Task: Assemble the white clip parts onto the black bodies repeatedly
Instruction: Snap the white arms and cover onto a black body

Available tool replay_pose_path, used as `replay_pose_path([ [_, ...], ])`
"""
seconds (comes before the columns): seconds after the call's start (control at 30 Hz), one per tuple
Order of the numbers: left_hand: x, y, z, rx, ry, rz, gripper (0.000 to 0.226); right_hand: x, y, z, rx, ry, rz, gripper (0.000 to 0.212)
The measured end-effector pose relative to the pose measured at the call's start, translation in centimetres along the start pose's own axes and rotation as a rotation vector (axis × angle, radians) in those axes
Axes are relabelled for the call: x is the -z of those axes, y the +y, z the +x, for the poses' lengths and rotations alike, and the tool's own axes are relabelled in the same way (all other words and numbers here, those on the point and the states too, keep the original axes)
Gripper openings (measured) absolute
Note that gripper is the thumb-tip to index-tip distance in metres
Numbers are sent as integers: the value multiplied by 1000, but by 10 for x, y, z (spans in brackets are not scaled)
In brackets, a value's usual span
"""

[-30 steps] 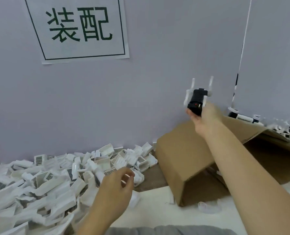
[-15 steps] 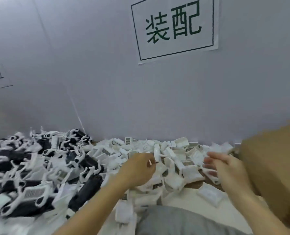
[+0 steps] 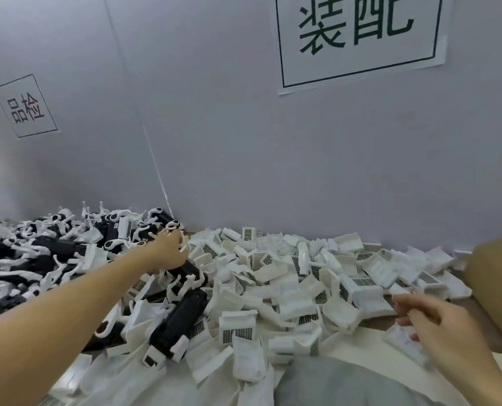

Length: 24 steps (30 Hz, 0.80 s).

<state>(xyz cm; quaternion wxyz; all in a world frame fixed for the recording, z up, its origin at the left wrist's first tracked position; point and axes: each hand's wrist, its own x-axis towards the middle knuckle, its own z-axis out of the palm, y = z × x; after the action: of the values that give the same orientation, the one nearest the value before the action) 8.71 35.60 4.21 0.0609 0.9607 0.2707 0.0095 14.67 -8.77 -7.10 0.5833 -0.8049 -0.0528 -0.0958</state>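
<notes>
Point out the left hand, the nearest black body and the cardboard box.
left hand [image 3: 169, 253], head view, back of the hand.
black body [image 3: 179, 326], head view, middle of its casing.
cardboard box [image 3: 496, 288], head view, near side wall.

Left hand [image 3: 170, 252]: fingertips buried among the black bodies [image 3: 62, 247], so any grasp cannot be told. Right hand [image 3: 431, 320]: motion-blurred, forearm cut by the lower edge. Cardboard box [image 3: 496, 288]: cropped by the right edge. Wall sign [image 3: 358, 39]: top cut off. Labels on the white clip parts [image 3: 302, 276]: illegible.

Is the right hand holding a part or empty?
Empty. The right hand hovers over the white clip parts, its fingers loosely curled with nothing between them.
</notes>
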Motion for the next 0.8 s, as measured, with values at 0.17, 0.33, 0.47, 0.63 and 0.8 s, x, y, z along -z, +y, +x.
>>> replay_pose_path([
  [0.17,-24,-14,8,-67,188,-21,28,0,-2,-3,-7,-3,37,42],
  [0.33,-15,-9,2,-107,472,-14,44,-1,-6,-5,9,-12,60,40],
  [0.47,14,16,-15,-146,702,1,47,1,-9,-7,6,-26,72,39],
  [0.63,41,72,-43,-166,808,-96,34,2,-12,-11,33,-22,82,37],
  [0.8,25,157,-94,-172,515,-782,21,5,-20,-16,62,-18,141,36],
])
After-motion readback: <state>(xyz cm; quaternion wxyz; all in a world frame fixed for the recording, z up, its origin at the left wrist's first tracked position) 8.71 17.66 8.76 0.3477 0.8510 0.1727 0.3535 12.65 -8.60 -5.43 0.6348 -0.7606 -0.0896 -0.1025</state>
